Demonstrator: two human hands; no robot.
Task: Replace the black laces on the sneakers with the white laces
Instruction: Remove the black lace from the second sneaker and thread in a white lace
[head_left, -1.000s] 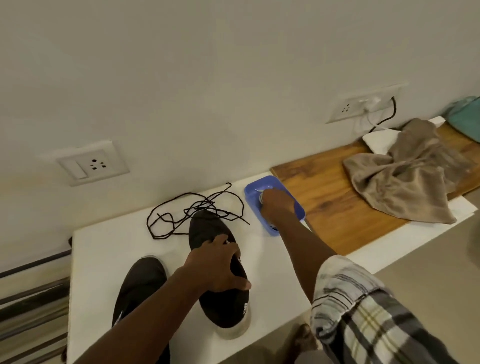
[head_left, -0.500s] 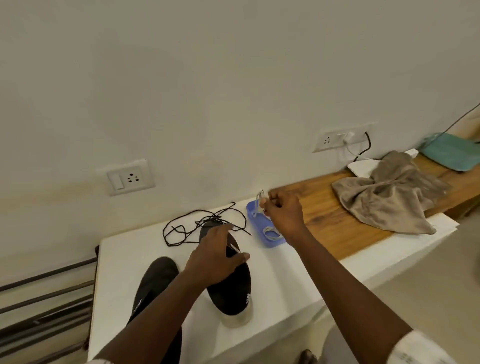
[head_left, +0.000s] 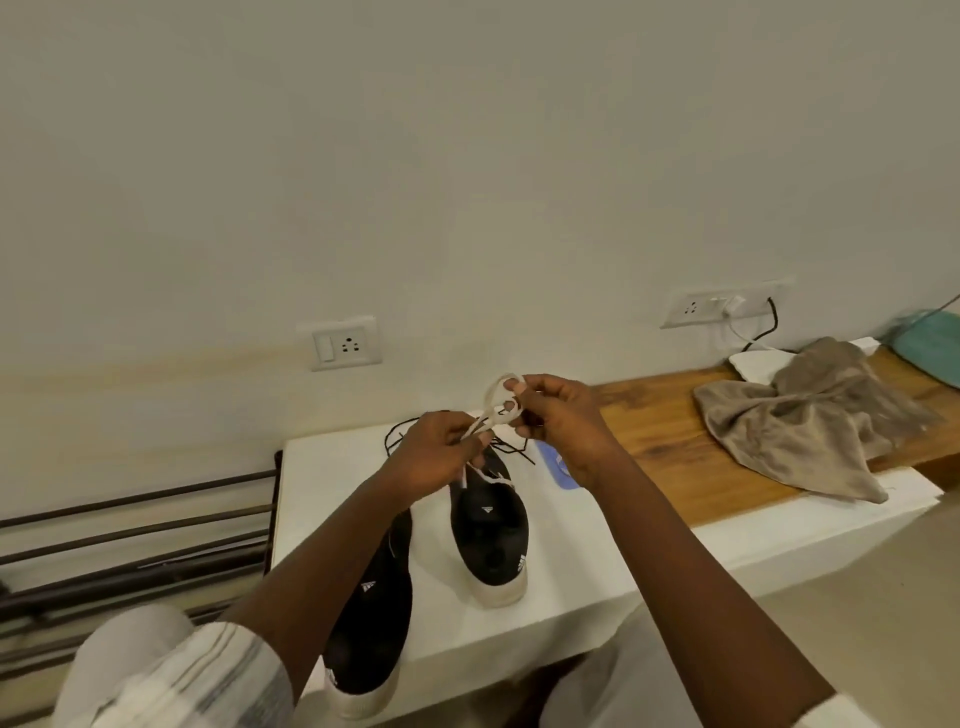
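Observation:
Two black sneakers with white soles stand on the white bench (head_left: 597, 551): the right sneaker (head_left: 488, 535) in the middle, the left sneaker (head_left: 371, 613) nearer me. Both hands are raised above the right sneaker with a white lace (head_left: 496, 402) between them. My right hand (head_left: 558, 423) pinches its looped bundle, and my left hand (head_left: 434, 457) pinches a strand lower down. A loose end of the lace hangs onto the right sneaker. The removed black lace (head_left: 514, 449) lies behind the shoes, mostly hidden by my hands. The blue tray (head_left: 561, 470) peeks out beside my right wrist.
A beige cloth (head_left: 810, 426) lies on the wooden board (head_left: 660, 431) to the right, with a white pad and a teal object behind it. Wall sockets sit above the bench, one with a charger cable. Dark metal rails run along the left.
My right hand lifted the white lace out of the blue tray. My left hand left the right sneaker and rose to take hold of the lace too. The view tilted up.

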